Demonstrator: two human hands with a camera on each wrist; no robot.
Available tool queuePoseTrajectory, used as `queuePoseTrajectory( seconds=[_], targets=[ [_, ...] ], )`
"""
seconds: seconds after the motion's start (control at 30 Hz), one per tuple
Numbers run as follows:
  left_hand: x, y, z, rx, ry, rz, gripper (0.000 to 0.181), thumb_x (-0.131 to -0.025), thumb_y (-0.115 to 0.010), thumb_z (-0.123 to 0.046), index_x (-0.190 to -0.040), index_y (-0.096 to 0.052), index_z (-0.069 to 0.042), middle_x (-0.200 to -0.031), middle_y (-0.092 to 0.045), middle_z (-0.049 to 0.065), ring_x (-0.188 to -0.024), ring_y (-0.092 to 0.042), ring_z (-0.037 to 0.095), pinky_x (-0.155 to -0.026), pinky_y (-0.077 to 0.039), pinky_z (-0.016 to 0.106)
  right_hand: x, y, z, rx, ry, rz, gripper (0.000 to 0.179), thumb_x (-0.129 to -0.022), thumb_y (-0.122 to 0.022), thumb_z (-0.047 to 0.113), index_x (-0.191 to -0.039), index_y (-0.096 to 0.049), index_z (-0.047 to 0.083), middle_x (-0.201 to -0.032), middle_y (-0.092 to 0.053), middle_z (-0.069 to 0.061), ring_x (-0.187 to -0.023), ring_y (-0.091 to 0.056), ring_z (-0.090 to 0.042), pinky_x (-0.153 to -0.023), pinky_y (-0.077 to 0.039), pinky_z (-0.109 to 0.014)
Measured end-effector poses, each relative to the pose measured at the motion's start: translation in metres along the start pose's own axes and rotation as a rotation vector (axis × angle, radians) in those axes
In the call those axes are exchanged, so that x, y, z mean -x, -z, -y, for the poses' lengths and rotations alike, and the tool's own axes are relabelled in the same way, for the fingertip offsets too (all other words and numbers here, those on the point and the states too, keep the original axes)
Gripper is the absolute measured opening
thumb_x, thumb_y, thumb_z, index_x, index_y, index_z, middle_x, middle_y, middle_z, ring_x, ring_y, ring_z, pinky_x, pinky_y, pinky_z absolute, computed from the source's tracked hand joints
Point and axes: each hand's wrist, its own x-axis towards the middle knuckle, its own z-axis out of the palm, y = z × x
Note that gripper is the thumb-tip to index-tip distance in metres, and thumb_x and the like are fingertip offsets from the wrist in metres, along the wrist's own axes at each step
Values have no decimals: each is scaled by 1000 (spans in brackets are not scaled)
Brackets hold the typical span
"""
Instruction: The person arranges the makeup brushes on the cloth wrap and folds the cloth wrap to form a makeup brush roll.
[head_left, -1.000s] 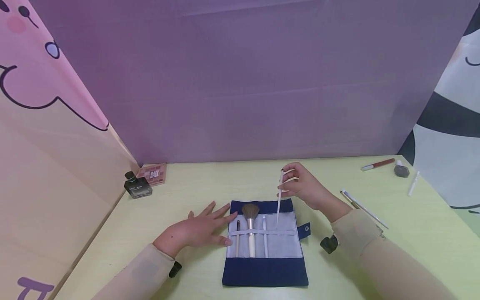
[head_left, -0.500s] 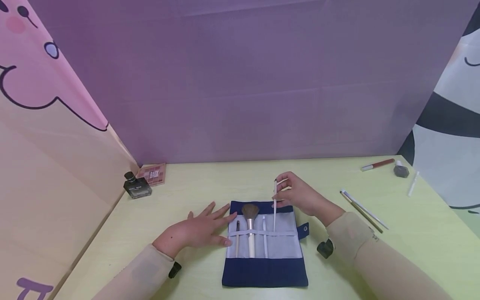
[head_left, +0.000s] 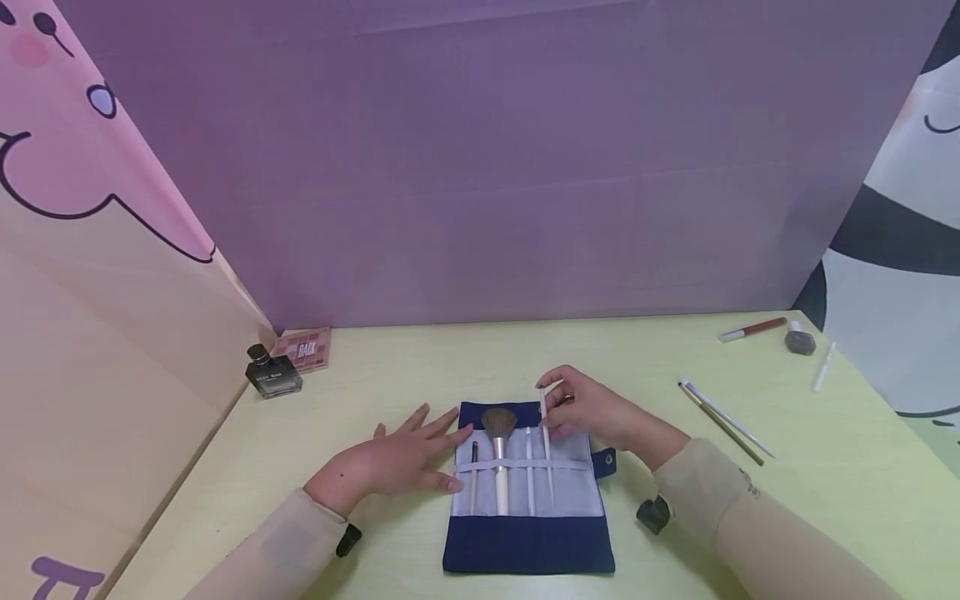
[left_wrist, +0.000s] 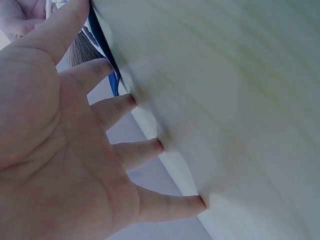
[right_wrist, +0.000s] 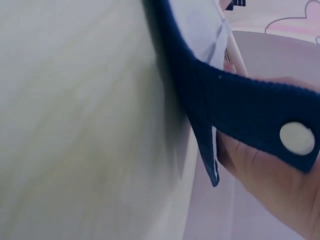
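A navy and grey brush roll (head_left: 528, 546) lies unfolded on the table. Under its elastic band stand a dark-tipped thin brush (head_left: 474, 479), a big fluffy makeup brush (head_left: 500, 450) and a slim white brush (head_left: 530, 475). My right hand (head_left: 588, 408) pinches the upper end of another thin white makeup brush (head_left: 546, 442), whose lower part runs down across the band. Spread fingers of my left hand (head_left: 397, 458) rest at the roll's left edge. In the right wrist view the snap strap (right_wrist: 260, 110) partly covers my right hand.
Two thin brushes (head_left: 723, 421) lie right of the roll. Farther right are a red and white tube (head_left: 753, 329), a small dark bottle (head_left: 800, 340) and a white stick (head_left: 824, 367). A perfume bottle (head_left: 273, 375) and a palette (head_left: 307, 348) stand at the back left.
My right hand has moved down and left, bringing the thin white brush from above the roll to down past the elastic band. The left hand has stayed in place.
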Motion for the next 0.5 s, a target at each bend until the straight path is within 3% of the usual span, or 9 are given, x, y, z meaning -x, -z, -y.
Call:
queuePoseTrajectory(
  seconds=[0.27,0.5],
  targets=[
    [1,1,0,3,-5,3,84,-97,-61,-70,-169,-29,-39,-183,-12,-2,-169,-4,46,-114,-13,94,10,-1,3,178,18,-3,50,-95,-72,0,-138,-48,-3,-106,-62,-12,-90,-67,-18,-80,-64,-34],
    [1,1,0,-3,-4,2,84,-98,-61,-69,-169,-29,-39,-183,-12,-2,-169,-5,45,-114,-14,94,17,-2,3,281,25,6,43,-93,-78,6,-128,-55,-1,-102,-64,-9,-85,-61,-17,-73,-53,-30]
  ],
)
